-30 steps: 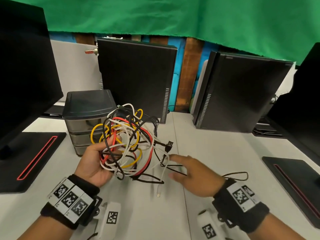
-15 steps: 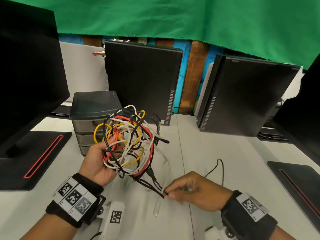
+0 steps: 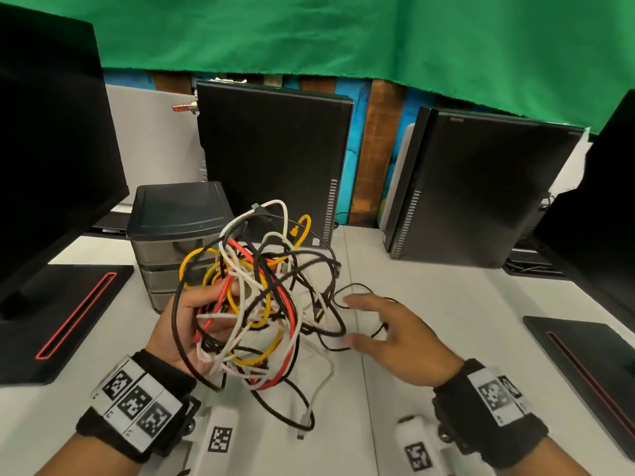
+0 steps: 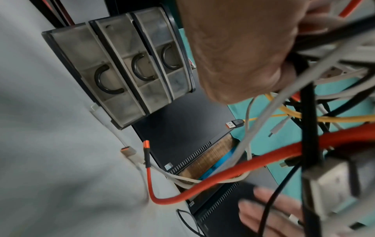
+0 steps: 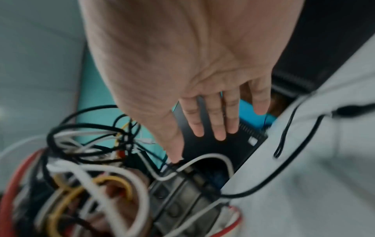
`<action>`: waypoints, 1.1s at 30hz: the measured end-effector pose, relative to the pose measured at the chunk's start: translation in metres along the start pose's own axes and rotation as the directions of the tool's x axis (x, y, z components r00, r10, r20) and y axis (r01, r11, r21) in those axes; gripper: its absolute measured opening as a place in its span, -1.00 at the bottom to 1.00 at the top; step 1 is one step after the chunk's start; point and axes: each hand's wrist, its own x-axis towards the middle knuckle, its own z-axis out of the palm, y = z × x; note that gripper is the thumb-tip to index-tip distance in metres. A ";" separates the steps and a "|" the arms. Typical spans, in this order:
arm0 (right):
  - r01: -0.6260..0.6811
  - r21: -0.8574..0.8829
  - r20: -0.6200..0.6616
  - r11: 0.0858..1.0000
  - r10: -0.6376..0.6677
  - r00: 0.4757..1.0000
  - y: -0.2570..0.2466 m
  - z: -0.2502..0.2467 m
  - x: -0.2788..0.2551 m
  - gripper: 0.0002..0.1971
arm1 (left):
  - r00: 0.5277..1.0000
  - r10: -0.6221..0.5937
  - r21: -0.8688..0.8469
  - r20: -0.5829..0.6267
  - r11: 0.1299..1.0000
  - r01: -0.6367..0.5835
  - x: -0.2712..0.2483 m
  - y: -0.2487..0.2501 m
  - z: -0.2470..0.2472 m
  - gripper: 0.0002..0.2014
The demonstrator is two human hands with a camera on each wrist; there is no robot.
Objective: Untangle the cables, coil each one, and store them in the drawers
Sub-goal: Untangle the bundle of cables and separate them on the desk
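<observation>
Tangle point(image 3: 261, 300) of red, yellow, white and black cables is up off the table point(image 3: 446, 304), gripped in my left hand point(image 3: 192, 324). Right hand point(image 3: 391, 341) just beside it, fingers spread, holding nothing. Drawers point(image 3: 171, 249) beyond the left hand, all three closed.

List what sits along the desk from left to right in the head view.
Left monitor base → drawer unit → left hand gripping the cable tangle → right hand → right computer tower → right monitor base.
</observation>
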 end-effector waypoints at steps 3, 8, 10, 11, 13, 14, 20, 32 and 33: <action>0.061 0.299 0.220 0.952 -0.131 0.967 -0.016 0.022 0.003 -0.54 | 1.000 -0.009 0.052 -0.007 0.999 0.010 -0.002 0.000 0.003 -0.47; 0.075 0.566 0.110 0.821 -0.164 0.980 -0.021 0.029 -0.005 -0.77 | 0.999 -0.010 0.044 0.047 0.999 0.008 -0.004 0.004 0.009 -0.48; 0.091 0.606 0.024 0.790 -0.133 0.991 -0.018 0.025 -0.007 -0.83 | 0.996 -0.067 0.015 0.052 0.998 0.066 -0.005 0.004 0.008 -0.48; 0.102 0.614 -0.013 0.782 -0.120 0.993 -0.017 0.024 -0.007 -0.81 | 0.995 -0.083 0.007 0.050 0.997 0.083 -0.005 0.003 0.008 -0.49; 0.112 0.615 -0.055 0.780 -0.099 0.994 -0.018 0.023 -0.007 -0.80 | 0.994 -0.083 0.021 0.073 0.996 0.081 -0.004 0.001 0.006 -0.50; 0.112 0.617 -0.068 0.779 -0.089 0.994 -0.019 0.023 -0.007 -0.81 | 0.992 -0.071 0.045 0.102 0.997 0.066 -0.002 0.001 0.007 -0.49; 0.107 0.644 -0.083 0.758 -0.071 0.994 -0.031 0.019 -0.008 -0.68 | 0.998 -0.040 0.007 0.054 0.999 0.039 0.001 -0.006 0.014 -0.74; 0.042 0.675 -0.061 0.737 -0.001 0.998 -0.015 0.008 -0.017 -0.86 | 0.992 0.090 -0.031 0.083 0.996 -0.088 -0.005 0.002 0.014 -0.38; 0.036 0.663 -0.064 0.748 0.008 0.998 -0.012 0.008 -0.018 -0.88 | 0.990 0.092 -0.029 0.107 0.996 -0.090 -0.005 -0.001 0.014 -0.38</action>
